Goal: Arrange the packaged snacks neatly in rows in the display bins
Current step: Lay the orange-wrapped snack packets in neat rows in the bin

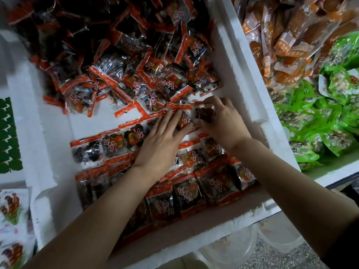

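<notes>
Between loose heap [120,55] and neat rows [112,141]: left fingers [167,121] flat, right fingers [215,101] round packet [204,114].

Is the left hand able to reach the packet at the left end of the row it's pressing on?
Probably yes. The left hand lies flat on that same row, and the end packet sits further left along it, uncovered, with only bare white bin floor beside it.
</notes>
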`<state>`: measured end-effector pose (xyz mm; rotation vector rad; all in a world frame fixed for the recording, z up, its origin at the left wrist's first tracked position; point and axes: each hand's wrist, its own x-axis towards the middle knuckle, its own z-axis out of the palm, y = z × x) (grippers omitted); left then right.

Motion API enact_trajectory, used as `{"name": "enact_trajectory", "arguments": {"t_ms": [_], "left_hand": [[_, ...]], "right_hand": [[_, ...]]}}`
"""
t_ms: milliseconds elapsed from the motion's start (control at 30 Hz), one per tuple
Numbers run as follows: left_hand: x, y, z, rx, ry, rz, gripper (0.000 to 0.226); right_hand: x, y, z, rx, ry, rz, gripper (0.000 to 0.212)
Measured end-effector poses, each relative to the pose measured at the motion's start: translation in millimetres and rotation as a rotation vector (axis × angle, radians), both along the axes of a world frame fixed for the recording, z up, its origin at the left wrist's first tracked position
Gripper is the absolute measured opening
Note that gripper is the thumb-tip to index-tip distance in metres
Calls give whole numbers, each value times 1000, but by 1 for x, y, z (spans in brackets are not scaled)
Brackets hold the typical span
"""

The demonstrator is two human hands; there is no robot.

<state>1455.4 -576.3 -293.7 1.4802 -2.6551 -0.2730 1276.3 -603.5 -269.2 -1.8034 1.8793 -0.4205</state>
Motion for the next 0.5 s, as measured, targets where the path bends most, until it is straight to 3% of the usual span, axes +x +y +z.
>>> {"name": "enact_trajectory", "arguments": {"t_ms": [267,400,500], "left_hand": [[4,0,2,53,23,-15,71],[3,0,3,84,17,-6,70],[1,-1,4,91,14,11,70]], "right_hand": [[-5,3,-1,-11,42,122,47],[-4,-8,10,-200,179,134,39],[15,-30,21,-294,169,283,41]]}}
